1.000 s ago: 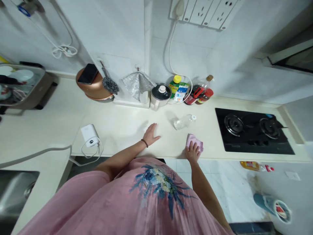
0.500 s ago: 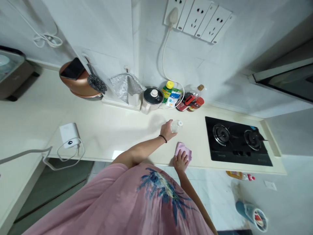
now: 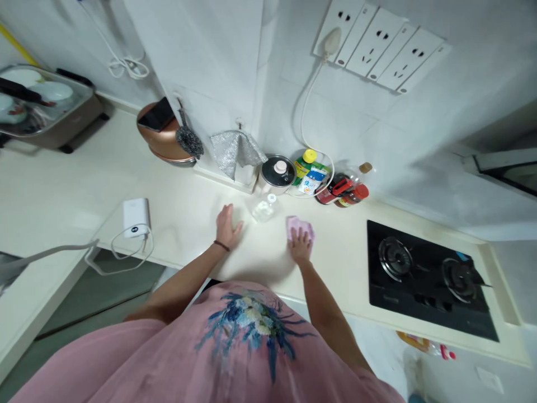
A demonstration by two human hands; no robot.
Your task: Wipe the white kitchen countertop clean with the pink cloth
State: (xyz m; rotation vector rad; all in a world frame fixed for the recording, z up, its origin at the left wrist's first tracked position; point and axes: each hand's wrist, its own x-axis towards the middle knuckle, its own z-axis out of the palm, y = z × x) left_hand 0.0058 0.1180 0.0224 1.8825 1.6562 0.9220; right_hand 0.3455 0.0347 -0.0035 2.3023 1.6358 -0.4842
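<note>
Pink cloth: it is lying on the tabletop beneath our right hand.
Right fingers: they are lying spread and flat over the cloth, covering rather than pinching it.
Left hand: its thumb is standing apart from the fingers, gripping nothing, near the clear bottle.
Handling: we are judging the cloth light and soft, suiting a flat palm; the bottle, smooth, suiting a grip around its body.
Direction: the cloth is showing no clear long axis; the bottle's cap is pointing away from us, slightly rightward.

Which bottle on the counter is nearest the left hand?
The clear bottle with the white cap, in front of the pot; the other bottles stand farther off, by the wall.
</note>
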